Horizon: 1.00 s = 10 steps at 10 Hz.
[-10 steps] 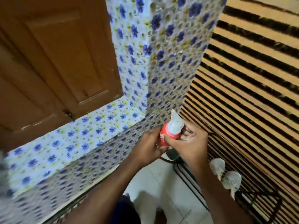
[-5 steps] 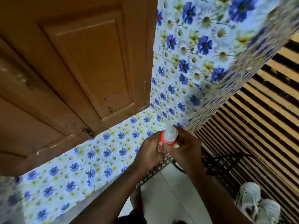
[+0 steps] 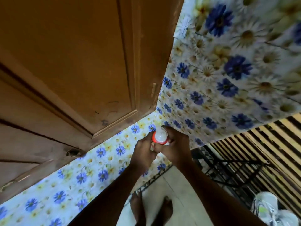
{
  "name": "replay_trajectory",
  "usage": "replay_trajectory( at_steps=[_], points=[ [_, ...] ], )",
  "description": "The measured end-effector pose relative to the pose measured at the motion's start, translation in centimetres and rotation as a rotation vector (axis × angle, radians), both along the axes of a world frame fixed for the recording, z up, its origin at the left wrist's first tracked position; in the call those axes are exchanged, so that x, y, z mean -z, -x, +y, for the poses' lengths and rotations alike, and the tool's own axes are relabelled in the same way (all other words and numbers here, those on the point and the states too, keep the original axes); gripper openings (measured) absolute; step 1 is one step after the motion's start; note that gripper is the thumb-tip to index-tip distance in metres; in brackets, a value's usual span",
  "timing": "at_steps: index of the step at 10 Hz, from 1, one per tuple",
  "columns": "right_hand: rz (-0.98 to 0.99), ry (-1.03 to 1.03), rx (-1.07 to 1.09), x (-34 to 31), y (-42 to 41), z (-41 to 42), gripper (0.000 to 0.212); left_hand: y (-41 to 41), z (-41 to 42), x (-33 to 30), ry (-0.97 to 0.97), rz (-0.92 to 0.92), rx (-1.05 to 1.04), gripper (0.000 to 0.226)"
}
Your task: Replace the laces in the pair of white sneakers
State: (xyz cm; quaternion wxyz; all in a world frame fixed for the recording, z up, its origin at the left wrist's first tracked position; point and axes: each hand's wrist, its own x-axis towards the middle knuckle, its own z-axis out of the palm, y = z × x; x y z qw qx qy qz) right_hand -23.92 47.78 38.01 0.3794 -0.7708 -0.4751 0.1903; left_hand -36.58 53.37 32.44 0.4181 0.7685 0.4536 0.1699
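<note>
At the centre of the frame, my left hand (image 3: 143, 151) and right hand (image 3: 175, 146) met around a small red plastic bottle with a clear conical cap (image 3: 160, 137). The right hand's fingers curled round its body; the left hand's fingertips pinched at its lower edge. Compared with a second earlier, the bottle sat at much the same spot between my hands, but the view had tilted upward: the brown panelled wooden door (image 3: 73, 70) and the blue-and-white daisy-patterned wall covering (image 3: 228, 79) now filled most of the picture, and the pair of white sneakers (image 3: 270, 211) had slid to the lower right corner, resting by the black wire rack (image 3: 231, 170) against the striped black-and-tan slatted surface (image 3: 268, 152). My bare feet (image 3: 151, 207) showed on the pale tiled floor (image 3: 180, 193) at bottom centre.

I judged the lacing itself not yet begun: both hands were busy with the bottle, well apart from the shoes, and no loose laces were visible.
</note>
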Motion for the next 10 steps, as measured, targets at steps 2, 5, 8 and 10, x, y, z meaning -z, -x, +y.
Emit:
replay_trajectory(
  at_steps=[2,5,8,10],
  points=[
    [-0.057,-0.056,-0.003,2.5,-0.9,2.6,0.049,-1.1,2.2,1.8,0.003,0.056,-0.036,0.058],
    [-0.029,-0.001,-0.035,4.2,-1.5,3.3,0.063,-1.8,3.2,3.8,0.002,0.1,-0.001,0.053],
    [0.008,-0.05,0.114,4.3,-0.9,1.9,0.067,-1.1,2.0,4.0,0.073,0.04,-0.101,0.062],
    [0.218,0.009,0.272,2.0,0.4,-2.6,0.048,1.2,-3.0,0.0,-0.001,-0.129,-0.385,0.043]
  ],
)
